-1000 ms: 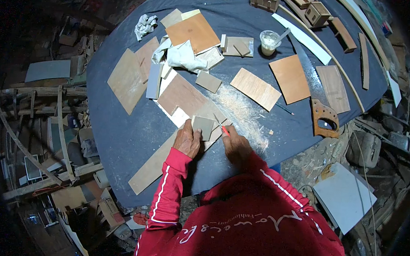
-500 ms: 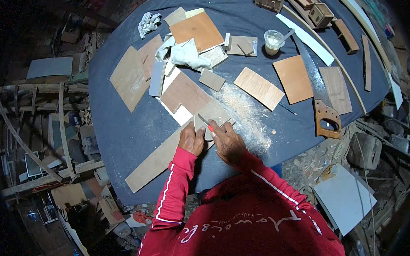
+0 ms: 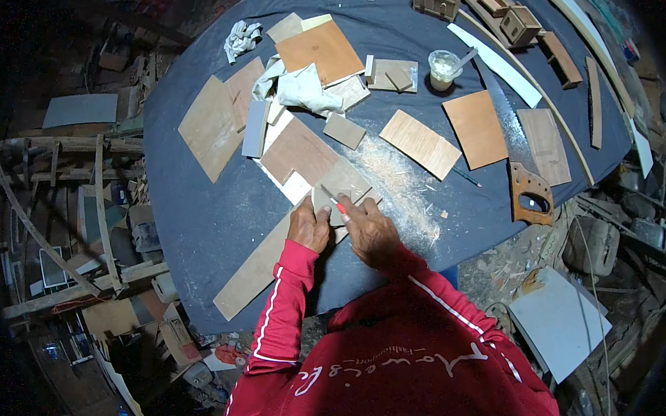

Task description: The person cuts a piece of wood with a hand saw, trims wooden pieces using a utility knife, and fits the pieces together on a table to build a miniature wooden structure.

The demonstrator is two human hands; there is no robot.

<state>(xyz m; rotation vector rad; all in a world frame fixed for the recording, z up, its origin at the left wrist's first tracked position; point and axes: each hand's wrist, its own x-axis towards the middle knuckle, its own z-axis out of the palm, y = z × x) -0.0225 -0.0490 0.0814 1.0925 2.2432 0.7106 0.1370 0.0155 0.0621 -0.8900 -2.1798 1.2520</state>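
My right hand [image 3: 373, 233] is closed around a red-handled knife [image 3: 341, 208], its thin blade pointing up and left. Closed on a small pale wooden piece [image 3: 321, 199], my left hand [image 3: 309, 226] sits just left of the blade. The blade lies over or against this piece; exact contact is too small to tell. Beneath both hands runs a long narrow board [image 3: 252, 273], slanting down to the left. Beyond my fingers lies a brownish board [image 3: 300, 153], with a white piece [image 3: 297, 187] at its near edge. My fingers hide part of the small piece.
Wood shavings [image 3: 405, 183] spread right of my hands. A plywood rectangle [image 3: 420, 144], pencil [image 3: 468, 177], orange-brown panel [image 3: 475, 129] and handsaw [image 3: 530, 193] lie farther right. At the back stand a plastic cup [image 3: 441, 73] and small wooden boxes [image 3: 520, 25]. A white rag [image 3: 308, 89] rests on boards.
The long board's near end has swung slightly right and toward me. Both hands have barely shifted, keeping hold of the knife and the small wooden piece.
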